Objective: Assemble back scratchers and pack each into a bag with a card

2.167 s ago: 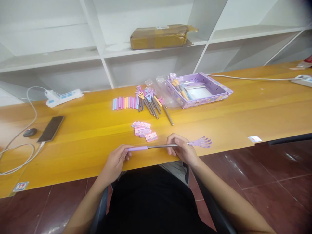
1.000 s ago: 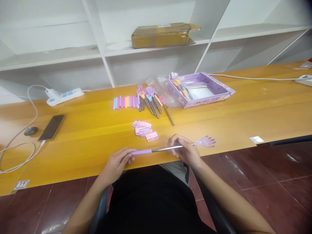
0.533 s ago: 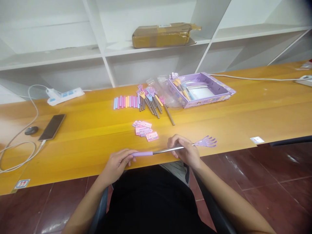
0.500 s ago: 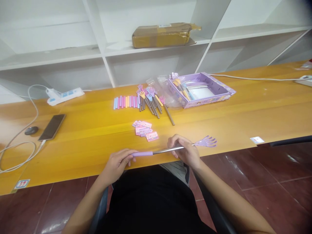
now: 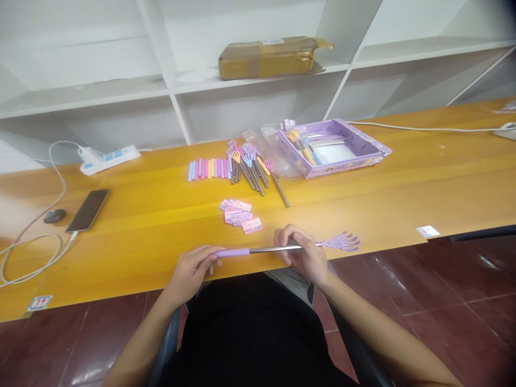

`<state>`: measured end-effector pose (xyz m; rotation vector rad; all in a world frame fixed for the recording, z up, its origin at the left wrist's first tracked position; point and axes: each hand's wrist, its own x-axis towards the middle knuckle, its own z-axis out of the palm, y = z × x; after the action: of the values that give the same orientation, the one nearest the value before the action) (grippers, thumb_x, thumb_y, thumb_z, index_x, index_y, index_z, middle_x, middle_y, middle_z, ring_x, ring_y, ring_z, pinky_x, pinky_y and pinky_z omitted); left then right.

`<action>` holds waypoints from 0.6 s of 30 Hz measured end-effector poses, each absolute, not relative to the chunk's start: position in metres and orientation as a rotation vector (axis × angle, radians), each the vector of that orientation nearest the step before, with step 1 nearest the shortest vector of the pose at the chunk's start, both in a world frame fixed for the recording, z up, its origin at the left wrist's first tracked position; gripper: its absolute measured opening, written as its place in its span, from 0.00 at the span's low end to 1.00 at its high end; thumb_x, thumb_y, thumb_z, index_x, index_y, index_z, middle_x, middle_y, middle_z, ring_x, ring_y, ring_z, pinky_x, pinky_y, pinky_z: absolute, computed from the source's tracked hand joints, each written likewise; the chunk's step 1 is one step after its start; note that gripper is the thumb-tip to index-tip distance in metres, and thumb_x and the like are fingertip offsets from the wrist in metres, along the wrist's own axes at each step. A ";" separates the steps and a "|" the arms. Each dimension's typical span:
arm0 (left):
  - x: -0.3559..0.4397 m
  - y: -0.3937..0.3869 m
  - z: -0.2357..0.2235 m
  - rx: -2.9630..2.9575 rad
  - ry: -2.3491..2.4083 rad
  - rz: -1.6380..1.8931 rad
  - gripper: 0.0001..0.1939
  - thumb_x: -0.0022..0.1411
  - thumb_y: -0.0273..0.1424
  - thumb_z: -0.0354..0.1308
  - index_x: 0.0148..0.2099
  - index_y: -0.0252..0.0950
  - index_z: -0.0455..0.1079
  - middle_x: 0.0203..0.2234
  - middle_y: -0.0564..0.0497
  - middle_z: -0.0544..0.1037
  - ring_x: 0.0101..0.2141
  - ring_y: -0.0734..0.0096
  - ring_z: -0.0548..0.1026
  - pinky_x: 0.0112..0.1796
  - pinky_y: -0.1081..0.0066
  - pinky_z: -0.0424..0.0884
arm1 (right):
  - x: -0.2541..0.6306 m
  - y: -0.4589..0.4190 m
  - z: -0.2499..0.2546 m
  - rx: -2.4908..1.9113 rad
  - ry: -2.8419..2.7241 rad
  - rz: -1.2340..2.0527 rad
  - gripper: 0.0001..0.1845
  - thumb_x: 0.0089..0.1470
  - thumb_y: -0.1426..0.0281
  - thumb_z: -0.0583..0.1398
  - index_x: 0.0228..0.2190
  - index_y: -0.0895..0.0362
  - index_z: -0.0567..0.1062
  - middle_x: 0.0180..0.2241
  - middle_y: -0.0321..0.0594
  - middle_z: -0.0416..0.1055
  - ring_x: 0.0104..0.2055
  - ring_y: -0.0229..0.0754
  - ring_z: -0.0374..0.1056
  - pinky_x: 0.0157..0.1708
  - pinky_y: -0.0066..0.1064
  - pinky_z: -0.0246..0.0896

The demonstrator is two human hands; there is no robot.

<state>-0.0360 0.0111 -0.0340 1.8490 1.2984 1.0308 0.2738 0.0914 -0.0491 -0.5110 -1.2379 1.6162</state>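
A back scratcher with a purple grip, a metal rod and a purple hand-shaped head lies across both my hands, above the table's front edge. My left hand is closed on the end of the purple grip. Near the head, my right hand curls its fingers round the metal rod. Beyond them lies a small heap of pink printed cards. Farther back are a row of coloured grip sleeves and a pile of back scratcher rods with heads in several colours.
A purple box holding more scratchers stands at the back right beside clear plastic bags. On the left are a phone, a round black object, cables and a power strip. A taped parcel rests on the shelf.
The back scratcher has shifted slightly left at its grip end, and its head has tipped down a little. Both hands keep their hold.
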 end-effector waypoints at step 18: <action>-0.037 0.010 -0.034 1.899 1.249 1.064 0.16 0.82 0.32 0.53 0.61 0.44 0.80 0.33 0.54 0.81 0.24 0.77 0.73 0.31 0.73 0.73 | 0.273 0.089 -0.047 -0.455 -1.226 1.652 0.18 0.74 0.57 0.57 0.34 0.53 0.74 0.26 0.34 0.66 0.22 0.38 0.58 0.22 0.32 0.51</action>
<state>-0.0366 0.0098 -0.0340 1.8991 1.2486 1.0644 0.2730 0.0893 -0.0468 -0.4549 -1.2263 1.6517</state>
